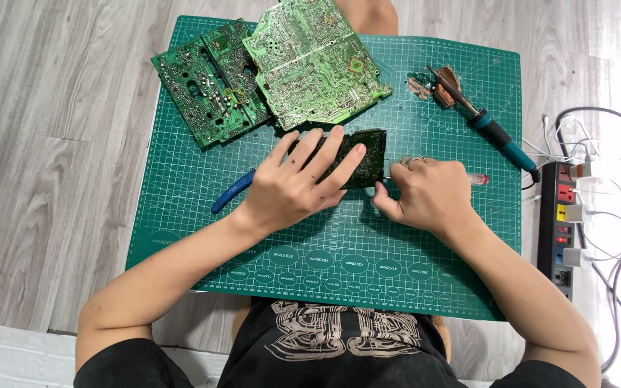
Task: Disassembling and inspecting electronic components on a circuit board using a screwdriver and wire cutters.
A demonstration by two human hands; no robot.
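- The small dark circuit board (357, 154) lies near the centre of the green cutting mat (433, 244); its left part is hidden under the left hand (297, 183).
- A blue-handled tool (231, 192) pokes out at 9 o'clock from the left hand, its working end covered by the palm.
- The right hand (429, 194) hides most of a clear-handled tool (477, 179); only the end shows at 3 o'clock of the hand.
- The left hand lies flat, fingers spread, pressing on the board.
- The right hand is curled shut around the clear-handled tool, fingertips at the board's right edge.
- At 12 o'clock of the small board, two larger green circuit boards (274, 68) overlap; a soldering iron (486, 126) lies at 2 o'clock, a power strip (563, 223) at 3 o'clock, off the mat.
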